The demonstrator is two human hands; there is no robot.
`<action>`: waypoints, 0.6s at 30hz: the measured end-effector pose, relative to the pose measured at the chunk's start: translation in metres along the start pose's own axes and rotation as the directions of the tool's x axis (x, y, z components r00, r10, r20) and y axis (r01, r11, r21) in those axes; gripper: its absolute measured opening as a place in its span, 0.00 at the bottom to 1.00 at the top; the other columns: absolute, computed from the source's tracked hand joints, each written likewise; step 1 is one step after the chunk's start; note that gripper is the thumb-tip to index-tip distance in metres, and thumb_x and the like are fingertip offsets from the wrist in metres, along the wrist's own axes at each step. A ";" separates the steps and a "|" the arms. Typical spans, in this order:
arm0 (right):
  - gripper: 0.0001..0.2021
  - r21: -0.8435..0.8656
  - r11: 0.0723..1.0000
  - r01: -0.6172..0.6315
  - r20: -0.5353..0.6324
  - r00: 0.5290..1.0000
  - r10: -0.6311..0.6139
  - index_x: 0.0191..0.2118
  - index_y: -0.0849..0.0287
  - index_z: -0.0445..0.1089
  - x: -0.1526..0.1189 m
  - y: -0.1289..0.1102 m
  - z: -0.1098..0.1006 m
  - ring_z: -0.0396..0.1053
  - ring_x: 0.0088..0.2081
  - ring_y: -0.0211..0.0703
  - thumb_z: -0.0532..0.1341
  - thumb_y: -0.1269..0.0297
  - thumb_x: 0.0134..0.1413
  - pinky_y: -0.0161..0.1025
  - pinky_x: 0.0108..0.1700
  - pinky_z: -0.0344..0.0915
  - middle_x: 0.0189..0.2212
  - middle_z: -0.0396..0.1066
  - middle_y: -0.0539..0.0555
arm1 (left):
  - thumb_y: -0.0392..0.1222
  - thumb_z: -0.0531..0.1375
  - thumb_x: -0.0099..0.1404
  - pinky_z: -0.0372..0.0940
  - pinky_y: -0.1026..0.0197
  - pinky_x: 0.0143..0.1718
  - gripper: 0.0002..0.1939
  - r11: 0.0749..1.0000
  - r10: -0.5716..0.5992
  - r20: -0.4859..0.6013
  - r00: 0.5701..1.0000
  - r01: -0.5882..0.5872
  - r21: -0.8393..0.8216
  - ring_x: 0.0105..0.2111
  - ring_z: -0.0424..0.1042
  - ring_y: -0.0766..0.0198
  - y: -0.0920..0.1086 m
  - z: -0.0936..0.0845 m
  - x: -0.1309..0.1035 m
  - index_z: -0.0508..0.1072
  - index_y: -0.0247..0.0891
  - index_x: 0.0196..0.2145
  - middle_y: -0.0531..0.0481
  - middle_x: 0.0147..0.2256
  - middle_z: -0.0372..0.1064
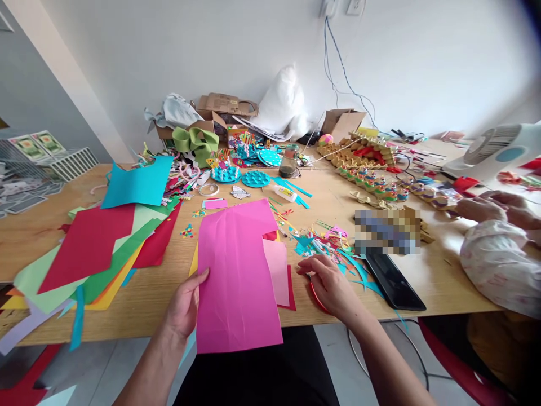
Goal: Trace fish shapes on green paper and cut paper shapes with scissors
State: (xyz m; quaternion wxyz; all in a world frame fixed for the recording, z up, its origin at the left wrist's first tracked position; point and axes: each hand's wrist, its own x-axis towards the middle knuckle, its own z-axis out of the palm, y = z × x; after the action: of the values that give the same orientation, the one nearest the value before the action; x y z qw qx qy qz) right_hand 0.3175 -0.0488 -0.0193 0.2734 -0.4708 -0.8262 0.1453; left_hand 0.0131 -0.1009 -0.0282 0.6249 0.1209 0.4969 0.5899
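1. Magenta sheet (239,282), our landmark: its near edge overhangs the table edge, above our lap.
2. Our left hand (186,301) is at the sheet's left edge, palm inward, thumb over the top face, fingers underneath, grasping it.
3. Our right hand (329,285), right of the sheet, is palm down, with fingers bent over a red handle (318,296); we cannot tell whether they grip it.
4. Small bottle (285,193), beyond the sheet and to its right: yellow label, print too small for us to read. Part of the area right of the sheet is pixelated.
5. Light wood-grain table (169,318). We note coloured paper stack (91,242) left of the sheet; blue scraps (359,270) and black phone (395,279) to its right.
6. Far right of the sheet: another person's hands (499,208), white fan (492,149). Beyond the sheet: pale wall (190,45), white bag (283,98).
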 end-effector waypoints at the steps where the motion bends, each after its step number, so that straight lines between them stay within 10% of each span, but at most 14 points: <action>1: 0.18 -0.025 0.999 0.020 0.006 1.000 -0.020 0.40 0.57 0.69 -0.004 0.000 0.002 0.67 0.47 0.48 0.49 0.80 0.48 0.47 0.47 0.65 0.39 0.72 0.57 | 0.36 0.62 0.57 0.69 0.55 0.48 0.19 1.000 -0.007 -0.002 1.000 0.007 -0.004 0.46 0.74 0.53 0.000 0.000 0.000 0.73 0.37 0.48 0.46 0.43 0.76; 4: 0.19 -0.073 0.994 0.079 0.011 0.997 -0.079 0.44 0.57 0.70 -0.015 -0.003 0.003 0.65 0.52 0.51 0.50 0.79 0.50 0.52 0.53 0.62 0.43 0.70 0.59 | 0.36 0.62 0.57 0.69 0.55 0.47 0.19 0.999 -0.032 -0.003 0.999 0.032 -0.021 0.47 0.73 0.53 0.000 0.000 0.000 0.74 0.37 0.47 0.46 0.44 0.75; 9: 0.13 0.026 0.996 0.089 -0.076 0.993 -0.086 0.33 0.56 0.69 -0.025 -0.015 -0.015 0.68 0.33 0.44 0.49 0.78 0.55 0.49 0.48 0.66 0.23 0.67 0.52 | 0.36 0.63 0.56 0.69 0.56 0.47 0.14 0.997 -0.057 -0.001 0.998 0.057 -0.045 0.47 0.73 0.54 0.002 0.002 -0.001 0.75 0.38 0.43 0.48 0.43 0.75; 18: 0.18 -0.131 0.988 0.083 0.033 0.996 -0.079 0.48 0.57 0.65 -0.050 -0.011 -0.012 0.62 0.54 0.51 0.48 0.80 0.56 0.50 0.50 0.64 0.40 0.72 0.59 | 0.35 0.61 0.58 0.69 0.56 0.47 0.18 0.999 -0.024 -0.014 1.000 0.023 -0.031 0.47 0.73 0.55 0.002 0.002 -0.002 0.74 0.38 0.47 0.48 0.46 0.74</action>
State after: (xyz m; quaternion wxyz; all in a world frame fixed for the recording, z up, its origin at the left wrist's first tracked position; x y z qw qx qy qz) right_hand 0.3374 -0.0973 -0.0195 0.2357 -0.4520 -0.8561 0.0854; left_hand 0.0139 -0.1011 -0.0247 0.6298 0.1012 0.4939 0.5909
